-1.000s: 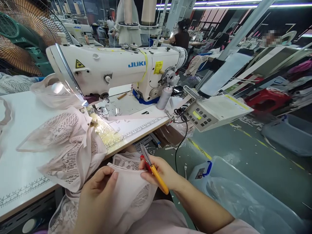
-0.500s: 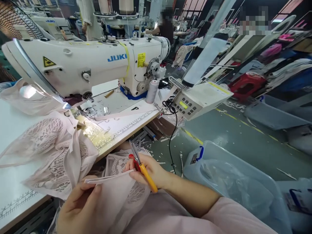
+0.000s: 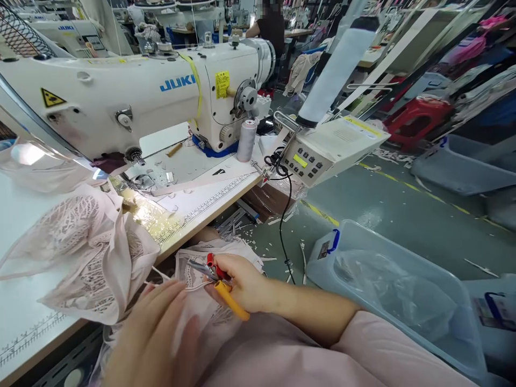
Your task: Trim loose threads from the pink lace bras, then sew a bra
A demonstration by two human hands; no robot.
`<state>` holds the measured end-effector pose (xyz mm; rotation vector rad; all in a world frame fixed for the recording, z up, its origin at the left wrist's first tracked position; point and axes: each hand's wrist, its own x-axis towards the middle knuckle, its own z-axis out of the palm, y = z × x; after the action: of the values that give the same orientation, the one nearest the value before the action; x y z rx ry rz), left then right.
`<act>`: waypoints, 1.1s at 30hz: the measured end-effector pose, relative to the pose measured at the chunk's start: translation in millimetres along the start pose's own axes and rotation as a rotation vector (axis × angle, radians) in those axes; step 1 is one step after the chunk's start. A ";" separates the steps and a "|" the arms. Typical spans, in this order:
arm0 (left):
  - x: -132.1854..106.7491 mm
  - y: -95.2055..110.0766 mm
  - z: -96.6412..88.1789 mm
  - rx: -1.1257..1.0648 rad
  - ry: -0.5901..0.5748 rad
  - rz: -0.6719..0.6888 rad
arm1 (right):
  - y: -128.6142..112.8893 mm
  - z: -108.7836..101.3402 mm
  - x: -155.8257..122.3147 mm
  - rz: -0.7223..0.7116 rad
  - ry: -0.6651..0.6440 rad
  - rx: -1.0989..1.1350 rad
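My right hand (image 3: 242, 282) is closed round a pair of thread snips (image 3: 217, 282) with a yellow and red handle, blades pointing left at the edge of a pale pink lace garment (image 3: 201, 312) on my lap. My left hand (image 3: 157, 333) lies over the same fabric just below the snips, fingers stretched out and blurred by motion. More pink lace fabric (image 3: 88, 252) hangs over the table's front edge, under the needle area of the white JUKI sewing machine (image 3: 133, 97).
The white table (image 3: 24, 301) carries a printed ruler along its edge, a grey thread cone (image 3: 245, 141) and a control box (image 3: 322, 153) at its right end. A clear plastic bin (image 3: 395, 290) stands on the green floor at my right. Other workers sit far behind.
The snips have swung from pointing up to pointing left at the fabric edge. My left hand has flattened over the cloth. The view has shifted down and right.
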<state>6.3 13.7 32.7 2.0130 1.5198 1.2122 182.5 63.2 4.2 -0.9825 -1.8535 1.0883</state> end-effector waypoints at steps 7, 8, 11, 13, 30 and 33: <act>23.7 -4.3 10.3 0.154 -0.350 0.124 | -5.5 -4.4 -3.8 0.054 -0.067 0.008; 22.1 -4.9 9.6 0.090 -0.361 0.028 | -5.9 -4.1 -5.1 0.087 -0.073 0.049; 15.8 -1.9 4.3 -0.041 -0.328 -0.256 | -4.9 -0.8 -8.2 0.176 -0.112 0.274; 12.8 1.9 -0.1 -0.098 -0.291 -0.385 | -3.6 2.7 -8.6 0.244 -0.154 0.516; 3.3 -1.1 -13.4 -0.176 -0.313 -0.668 | -4.1 14.9 -8.0 0.277 -0.314 0.433; 3.5 -7.7 -13.7 -0.254 -0.337 -0.712 | -10.5 7.3 -12.1 0.270 -0.285 0.382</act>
<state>-9.0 16.7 36.7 1.2511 1.5970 0.6874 178.7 46.6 8.6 -0.9004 -1.6645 1.7488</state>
